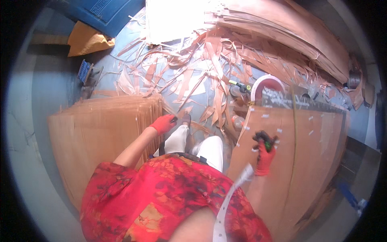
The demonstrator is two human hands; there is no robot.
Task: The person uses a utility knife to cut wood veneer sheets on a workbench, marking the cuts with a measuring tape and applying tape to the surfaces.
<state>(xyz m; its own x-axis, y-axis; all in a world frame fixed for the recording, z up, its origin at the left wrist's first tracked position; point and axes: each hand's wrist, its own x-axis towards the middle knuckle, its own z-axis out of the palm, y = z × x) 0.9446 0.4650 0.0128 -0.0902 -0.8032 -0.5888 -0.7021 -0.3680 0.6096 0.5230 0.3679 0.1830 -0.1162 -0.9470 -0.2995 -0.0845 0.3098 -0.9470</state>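
Observation:
My left hand [163, 124], in a red glove with dark fingertips, is at the right edge of a thick stack of brown wood veneer sheets [96, 129]. Its fingers are bent together, and a thin brown strip reaches toward their tips; whether they grip it I cannot make out. Over another brown veneer sheet [282, 181] on the right is my right hand [265, 154], gloved in red and black, blurred, with fingers curled. A bit of green shows among those fingers; its kind is unclear. Beside that wrist, a white strip with dark dots [227, 201] curves down past my sleeve.
Veneer offcuts [217, 68] litter the floor ahead. A pink-rimmed bucket [268, 82] stands beyond the right sheet, which carries small white tape pieces. Large veneer sheets [282, 30] are piled at far right. A yellow-orange cloth or bag [86, 38] lies by a blue panel [100, 14] at far left.

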